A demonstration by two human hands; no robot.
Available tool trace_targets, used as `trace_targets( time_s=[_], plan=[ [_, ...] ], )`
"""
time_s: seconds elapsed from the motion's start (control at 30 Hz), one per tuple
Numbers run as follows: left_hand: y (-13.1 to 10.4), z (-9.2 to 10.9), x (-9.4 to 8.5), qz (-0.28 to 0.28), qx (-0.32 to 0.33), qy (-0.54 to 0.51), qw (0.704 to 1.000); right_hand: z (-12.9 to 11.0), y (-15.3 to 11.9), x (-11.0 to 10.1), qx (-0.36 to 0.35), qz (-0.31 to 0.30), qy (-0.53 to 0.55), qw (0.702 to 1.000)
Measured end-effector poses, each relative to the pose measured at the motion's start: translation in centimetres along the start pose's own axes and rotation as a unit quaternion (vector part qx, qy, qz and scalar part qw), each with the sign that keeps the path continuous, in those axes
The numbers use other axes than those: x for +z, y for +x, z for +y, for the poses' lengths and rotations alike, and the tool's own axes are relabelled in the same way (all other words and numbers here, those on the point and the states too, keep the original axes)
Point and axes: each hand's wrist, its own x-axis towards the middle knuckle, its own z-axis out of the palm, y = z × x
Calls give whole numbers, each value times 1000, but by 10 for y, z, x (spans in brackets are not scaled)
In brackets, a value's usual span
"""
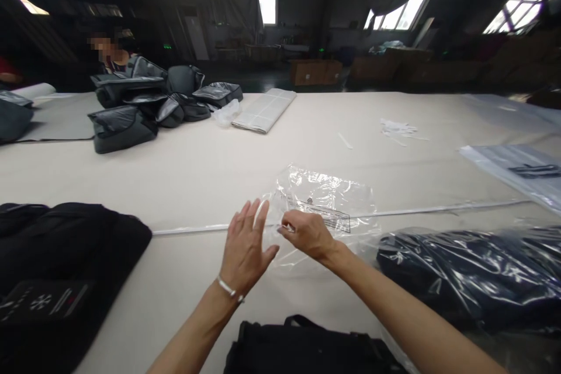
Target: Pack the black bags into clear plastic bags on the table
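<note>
1. The clear plastic bag (339, 190) lies flat on the pale table (197, 175), mostly from 12 to 3 o'clock of the right fingertips, with part spreading toward 6.
2. The right hand (307, 234) has thumb and forefinger pinched together on the bag's near-left part; its other fingers are curled in, and the hand covers some of the bag.
3. The left hand (245, 248), a bracelet (227, 286) at its wrist, is open, fingers raised and slightly spread, thumb apart and pointing to 2 o'clock. The bag is at its 3 o'clock; whether the fingertips touch the film I cannot tell.
4. A thin pale strip (188, 230) crosses the table from 9 to 3 o'clock, passing under the bag.
5. From the hands, a black bag (56, 269) sits at 8 o'clock, a plastic-wrapped dark item (464, 274) at 4 and another black item (307, 350) at 6.
6. Grey bags (125, 128) are heaped at 10 o'clock, a folded grey sheet (265, 111) at 12.
</note>
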Motion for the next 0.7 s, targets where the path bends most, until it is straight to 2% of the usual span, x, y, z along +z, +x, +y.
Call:
trace_targets(
  time_s=[0.1,0.17,0.3,0.37,0.43,0.5,0.57,0.63,0.7],
  plan=[
    [19,16,3,-55,3,50,997,-23,1,4,-28,-62,-109,992],
    [18,16,5,-62,-11,54,997,-15,2,3,4,-79,-155,985],
    [-12,-1,4,-67,21,15,997,36,-8,0,77,-52,-185,978],
    [-33,-19,4,-88,23,6,996,63,-20,-4,133,-17,-194,972],
    [-54,-43,6,-123,-2,11,992,83,-36,-8,186,14,-197,962],
    [-73,-68,8,-167,-54,5,984,96,-53,-12,220,30,-191,956],
    [-88,-90,6,-180,-169,-61,967,101,-71,-14,236,29,-181,954],
    [-93,-103,1,-151,-303,-158,927,100,-89,-13,244,23,-167,955],
    [-89,-109,-7,-120,-391,-242,880,95,-105,-9,267,31,-98,958]
  ],
)
